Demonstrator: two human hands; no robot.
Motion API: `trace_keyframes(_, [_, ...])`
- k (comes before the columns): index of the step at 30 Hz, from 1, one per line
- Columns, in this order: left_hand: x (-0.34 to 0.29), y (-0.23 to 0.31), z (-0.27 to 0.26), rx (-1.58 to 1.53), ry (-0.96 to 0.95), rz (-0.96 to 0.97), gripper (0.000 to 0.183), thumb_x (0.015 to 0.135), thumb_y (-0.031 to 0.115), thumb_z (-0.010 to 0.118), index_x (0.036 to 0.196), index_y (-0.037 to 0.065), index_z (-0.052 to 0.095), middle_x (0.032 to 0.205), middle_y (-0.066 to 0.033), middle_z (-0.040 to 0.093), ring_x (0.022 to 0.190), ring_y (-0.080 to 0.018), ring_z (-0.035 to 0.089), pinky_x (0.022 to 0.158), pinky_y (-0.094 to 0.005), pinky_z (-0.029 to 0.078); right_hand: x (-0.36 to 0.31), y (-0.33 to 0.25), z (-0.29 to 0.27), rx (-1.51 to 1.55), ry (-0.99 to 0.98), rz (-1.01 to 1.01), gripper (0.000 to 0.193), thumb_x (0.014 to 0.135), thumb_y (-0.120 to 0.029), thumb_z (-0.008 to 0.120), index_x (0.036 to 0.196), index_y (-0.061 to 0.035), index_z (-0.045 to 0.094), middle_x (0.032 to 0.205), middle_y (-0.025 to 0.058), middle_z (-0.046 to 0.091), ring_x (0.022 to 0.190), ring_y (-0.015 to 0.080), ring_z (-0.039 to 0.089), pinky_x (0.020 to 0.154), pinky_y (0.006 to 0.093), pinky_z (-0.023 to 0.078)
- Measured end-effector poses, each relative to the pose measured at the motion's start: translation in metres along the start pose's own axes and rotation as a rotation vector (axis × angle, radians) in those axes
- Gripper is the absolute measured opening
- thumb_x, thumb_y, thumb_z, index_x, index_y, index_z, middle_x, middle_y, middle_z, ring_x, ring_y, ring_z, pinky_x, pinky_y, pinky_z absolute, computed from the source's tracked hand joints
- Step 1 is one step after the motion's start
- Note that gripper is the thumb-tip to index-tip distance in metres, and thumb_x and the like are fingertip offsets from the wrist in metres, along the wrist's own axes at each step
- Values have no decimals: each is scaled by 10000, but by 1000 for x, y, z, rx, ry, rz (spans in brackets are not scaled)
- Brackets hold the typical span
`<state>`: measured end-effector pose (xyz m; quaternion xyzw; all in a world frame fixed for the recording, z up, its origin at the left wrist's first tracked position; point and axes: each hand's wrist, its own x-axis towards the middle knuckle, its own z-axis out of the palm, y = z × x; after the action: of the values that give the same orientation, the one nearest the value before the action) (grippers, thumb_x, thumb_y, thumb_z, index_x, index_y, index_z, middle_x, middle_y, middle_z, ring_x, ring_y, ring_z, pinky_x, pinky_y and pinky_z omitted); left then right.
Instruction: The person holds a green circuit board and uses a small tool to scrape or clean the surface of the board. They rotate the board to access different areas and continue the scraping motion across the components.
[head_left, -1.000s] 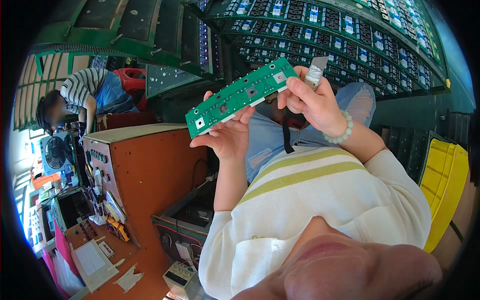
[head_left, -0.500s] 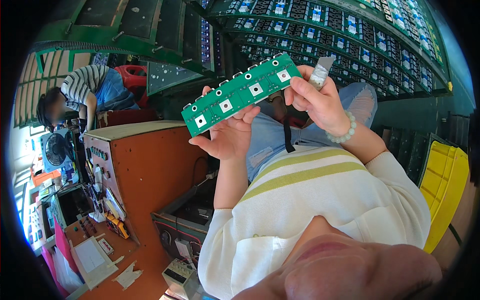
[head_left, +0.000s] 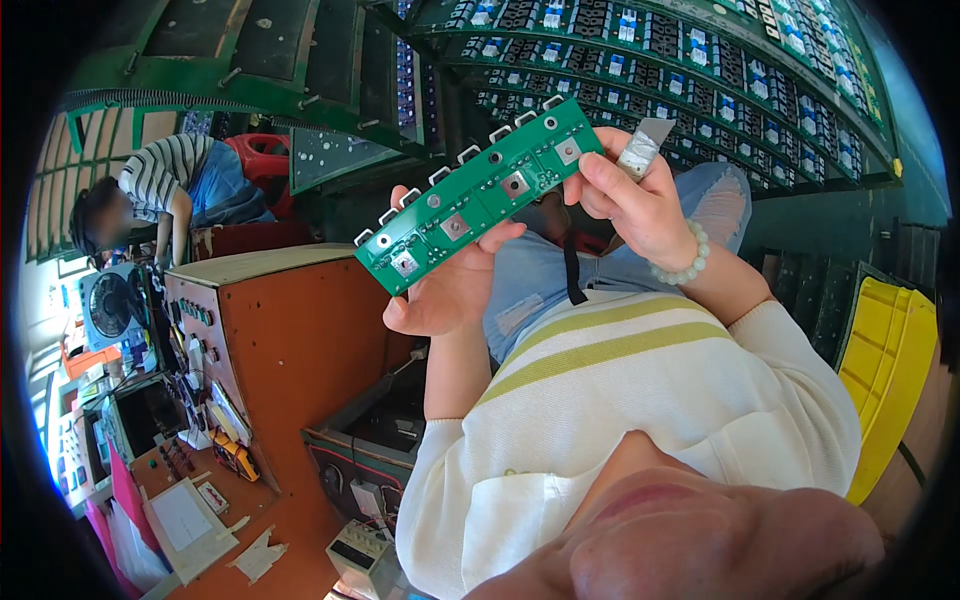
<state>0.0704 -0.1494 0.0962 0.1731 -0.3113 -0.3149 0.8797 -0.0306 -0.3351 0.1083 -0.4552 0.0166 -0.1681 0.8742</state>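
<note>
A long green circuit board (head_left: 480, 208) is held up between my hands, tilted with its right end higher. Square silver pads with holes run along its face, and metal loops stand along its upper edge. My left hand (head_left: 452, 290) supports the left part from behind and below, thumb near the lower left corner. With thumb and fingers my right hand (head_left: 632, 200) pinches the right end. A flat grey blade (head_left: 653, 132) with a silver-wrapped grip also sticks up from behind my right hand's fingers; how it is held is partly hidden.
Racks of similar green boards (head_left: 660, 90) fill the far side. An orange-brown wooden cabinet (head_left: 300, 330) stands left, beside a bench with papers (head_left: 185, 520) and a yellow meter (head_left: 235, 455). A person (head_left: 170, 190) bends beyond, near a fan (head_left: 112, 300). A yellow crate (head_left: 885, 370) is at right.
The board has tilted and turned in my hands, its left end moving slightly lower and left; its edge loops show more. My left hand has shifted down with it.
</note>
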Motion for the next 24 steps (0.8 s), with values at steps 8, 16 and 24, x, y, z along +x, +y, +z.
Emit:
trace_keyframes(8, [1,3,2,11,-7,-4,853,734,420,587,1458,238,176,1454,-136,314,1299,-430,317,960,-615,358,-1,-1,1,-18,20,5,218,951,-162,504,1094,-1,533,783,48,610,498,-2,307,434,180,225])
trace_keyframes(16, [10,2,10,-60,53,-35,803,729,394,576,1434,185,255,1430,-153,341,1283,-435,334,967,-612,353,5,-1,-2,-33,47,22,209,949,-167,508,1100,-27,545,785,22,602,505,3,322,436,179,234])
trace_keyframes(24, [9,9,8,-22,116,-48,827,768,408,607,1447,177,194,1399,-152,372,1249,-403,398,998,-570,347,16,-2,7,-16,28,17,158,944,-152,514,1021,-15,535,766,36,599,491,8,327,440,188,248])
